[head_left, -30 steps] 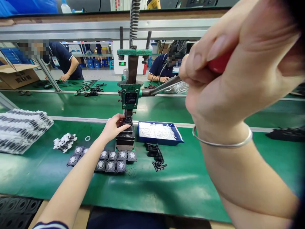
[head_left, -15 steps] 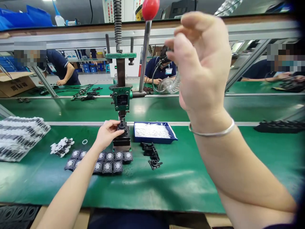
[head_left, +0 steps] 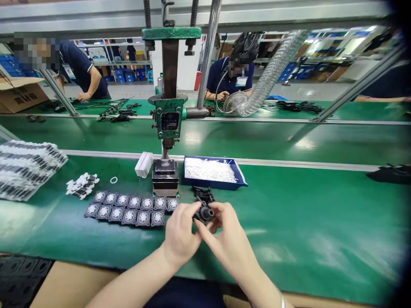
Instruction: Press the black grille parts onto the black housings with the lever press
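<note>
Between my two hands is a black plastic part (head_left: 205, 212) with a round hollow stub, held over the near side of the bench. My left hand (head_left: 182, 231) grips its left side between thumb and fingers. On the other side my right hand (head_left: 226, 226) pinches it, fingers partly hidden behind. Just beyond lie more black plastic parts (head_left: 204, 193). The hand press (head_left: 169, 119) stands behind, its black base block (head_left: 165, 171) bare on top. To the left, black square pieces with white swirl discs (head_left: 130, 215) lie in two rows.
A blue tray (head_left: 221, 185) of white strips sits right of the press, a small white block (head_left: 144, 164) left of it. Further left are a white ring (head_left: 113, 180), white-and-black pieces (head_left: 82, 185) and a large stack (head_left: 28, 169). Co-workers sit across the bench.
My right hand has come down from near the red-knobbed lever, and my left hand has left the press base. Both now hold the black part at the front. The view has tilted down.
</note>
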Demonstrator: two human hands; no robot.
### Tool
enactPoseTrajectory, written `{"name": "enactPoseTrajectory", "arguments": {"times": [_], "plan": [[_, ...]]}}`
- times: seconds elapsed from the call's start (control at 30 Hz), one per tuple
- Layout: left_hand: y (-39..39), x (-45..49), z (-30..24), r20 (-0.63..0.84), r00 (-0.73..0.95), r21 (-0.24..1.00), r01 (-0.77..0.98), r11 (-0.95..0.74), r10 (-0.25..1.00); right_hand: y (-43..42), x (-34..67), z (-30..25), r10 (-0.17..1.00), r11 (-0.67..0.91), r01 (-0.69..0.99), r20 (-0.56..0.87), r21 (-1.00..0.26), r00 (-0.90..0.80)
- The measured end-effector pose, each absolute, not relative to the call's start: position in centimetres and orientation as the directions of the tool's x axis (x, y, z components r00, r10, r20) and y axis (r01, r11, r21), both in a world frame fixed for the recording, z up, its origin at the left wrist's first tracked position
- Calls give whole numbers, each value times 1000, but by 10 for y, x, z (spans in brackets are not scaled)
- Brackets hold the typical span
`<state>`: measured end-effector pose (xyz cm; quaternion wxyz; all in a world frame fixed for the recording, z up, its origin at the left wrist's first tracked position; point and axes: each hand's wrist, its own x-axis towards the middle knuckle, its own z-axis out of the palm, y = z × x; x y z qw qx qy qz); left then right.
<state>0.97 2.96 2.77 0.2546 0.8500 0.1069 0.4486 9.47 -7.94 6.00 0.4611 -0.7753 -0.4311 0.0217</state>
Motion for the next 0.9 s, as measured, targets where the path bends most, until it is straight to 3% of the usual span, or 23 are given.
{"name": "enactPoseTrajectory", "arguments": {"times": [0.17,0.3,0.4,0.57,0.63,0.73,0.8,0.9], "plan": [[21,22,36,640,716,429,-33,-902,278,-108,133,49,583,-355,664,399,-658,708],[53,11,49,496,815,312,155,-937,300,-145,219,23,377,-660,531,377,-532,846],[85,3,50,396,876,178,221,-959,276,-175,283,6,300,-831,411,319,-375,899],[102,8,52,239,945,46,220,-974,225,-193,323,19,238,-911,324,317,-255,918],[95,11,56,190,962,63,188,-980,197,-184,308,32,281,-893,399,435,-207,855],[76,6,57,128,984,167,98,-981,121,-157,255,38,549,-621,755,570,-211,611],[62,-3,52,117,988,268,64,-961,98,-136,211,29,762,-311,904,492,-292,421],[50,-18,35,161,977,442,55,-895,140,-109,162,5,826,-238,938,455,-252,332]]}}
